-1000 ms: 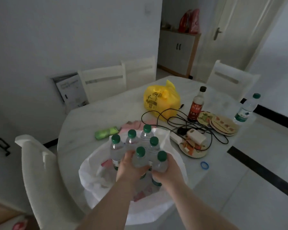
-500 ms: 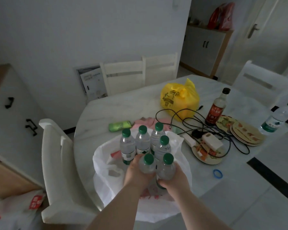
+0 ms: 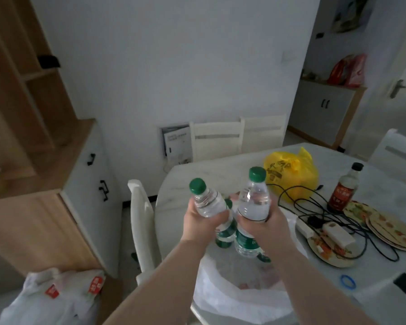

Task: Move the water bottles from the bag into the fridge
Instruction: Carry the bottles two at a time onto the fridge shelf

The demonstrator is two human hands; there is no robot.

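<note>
Two water bottles are up in the air above the white bag (image 3: 232, 299), which lies on the near edge of the table (image 3: 211, 167). Left hand (image 3: 202, 222): fingers wrapped round the upper body of the left bottle (image 3: 208, 205), cap tilted to the left. Right hand (image 3: 264, 228): clenched round the middle of the right bottle (image 3: 253, 204), near upright. Bottle bases are close together; cannot tell if they touch.

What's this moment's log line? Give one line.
left hand: grips left bottle; right hand: grips right bottle; both above white bag; fridge unseen
</note>
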